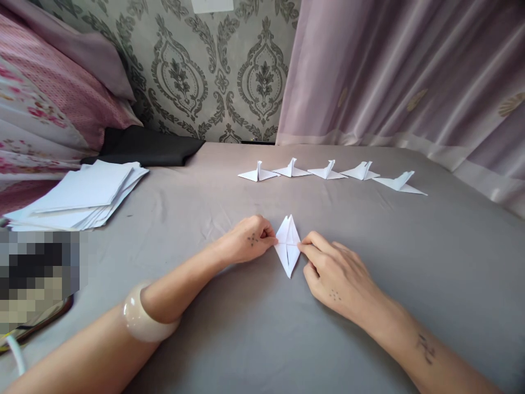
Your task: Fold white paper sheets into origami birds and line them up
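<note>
A white folded paper (289,241) in a long diamond shape lies on the grey cloth between my hands, with creases across its middle and a slit down its lower half. My left hand (251,238) is closed, its thumb and finger pinching the left corner of the diamond. At the opposite corner, the fingertips of my right hand (337,272) grip the paper, the other fingers curled under. Behind it stands a row of several white origami birds (328,170) with spread wings and upright necks.
A stack of white paper sheets (82,191) lies at the left, with a black folded cloth (151,146) behind it. A blurred-out device (36,279) and a white cable (15,354) are at the lower left. Pink curtains (369,71) hang at the back right.
</note>
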`<state>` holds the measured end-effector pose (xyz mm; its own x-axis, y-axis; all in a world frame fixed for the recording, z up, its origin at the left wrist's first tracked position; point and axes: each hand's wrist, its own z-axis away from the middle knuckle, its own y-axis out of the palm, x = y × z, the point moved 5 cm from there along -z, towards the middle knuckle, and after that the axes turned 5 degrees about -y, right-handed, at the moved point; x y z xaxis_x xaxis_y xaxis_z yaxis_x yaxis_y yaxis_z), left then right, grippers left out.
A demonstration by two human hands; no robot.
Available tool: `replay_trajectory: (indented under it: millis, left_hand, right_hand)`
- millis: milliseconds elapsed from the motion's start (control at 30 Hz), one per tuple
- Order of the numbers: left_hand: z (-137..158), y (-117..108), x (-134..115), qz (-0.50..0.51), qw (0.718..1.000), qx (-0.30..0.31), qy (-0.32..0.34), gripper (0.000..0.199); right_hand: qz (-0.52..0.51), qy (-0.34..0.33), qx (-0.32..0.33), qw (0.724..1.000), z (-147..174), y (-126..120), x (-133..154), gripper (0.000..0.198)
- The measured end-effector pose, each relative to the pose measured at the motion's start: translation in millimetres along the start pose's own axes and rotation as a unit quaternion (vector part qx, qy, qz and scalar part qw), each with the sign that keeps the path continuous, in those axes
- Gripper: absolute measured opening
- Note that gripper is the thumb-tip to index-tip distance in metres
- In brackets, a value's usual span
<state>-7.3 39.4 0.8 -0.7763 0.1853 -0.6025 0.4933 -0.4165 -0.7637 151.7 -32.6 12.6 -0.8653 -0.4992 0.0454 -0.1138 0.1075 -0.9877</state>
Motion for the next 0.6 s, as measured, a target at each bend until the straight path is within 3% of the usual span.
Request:
replay_trajectory:
  millis: [333, 500, 600]
  left_hand:
    - [1, 4, -13, -0.087, 0.995, -0.007, -0.045, 0.014]
    - [-4, 4, -8, -0.060, 0.995, 0.000, -0.076, 0.013]
    - [-5, 5, -2, -0.039, 0.998, -0.010, -0.052, 0.011]
  right_hand:
    - [0.003, -0.001, 0.005, 1.000, 0, 1, 0, 0.039]
    - [-0.028, 0.011, 0.010, 1.000, -2, 1, -5, 0.041]
    - [-0.086, 0.035, 0.024, 0.995, -5, 0, -15, 0.041]
